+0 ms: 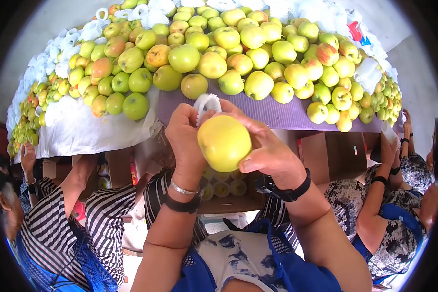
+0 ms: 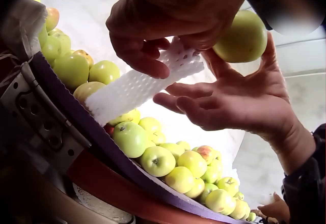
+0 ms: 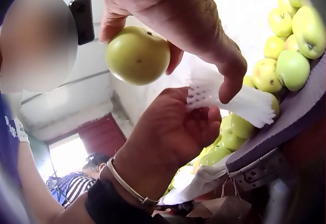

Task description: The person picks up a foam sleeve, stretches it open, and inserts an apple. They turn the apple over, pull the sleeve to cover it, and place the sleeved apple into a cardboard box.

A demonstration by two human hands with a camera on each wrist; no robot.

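A yellow-green apple (image 1: 224,144) is held up in front of the chest by my right hand (image 1: 273,152), with thumb and fingers around its side. My left hand (image 1: 184,138) pinches one end of a white foam net sleeve (image 1: 208,105) just beyond the apple. In the left wrist view the foam net sleeve (image 2: 137,89) hangs flat and stretched out from the left fingers, and the right hand's other fingers reach close to it. The right wrist view shows the apple (image 3: 137,56) outside the sleeve, above the left hand (image 3: 168,132).
Heaped apples (image 1: 226,36) cover the table ahead, whose purple ribbed covering (image 1: 287,116) ends near my hands. Foam sleeves (image 1: 90,30) lie along the back. Below, an open carton (image 1: 228,204) holds packed apples. Other people sit at left (image 1: 82,214) and right (image 1: 389,219).
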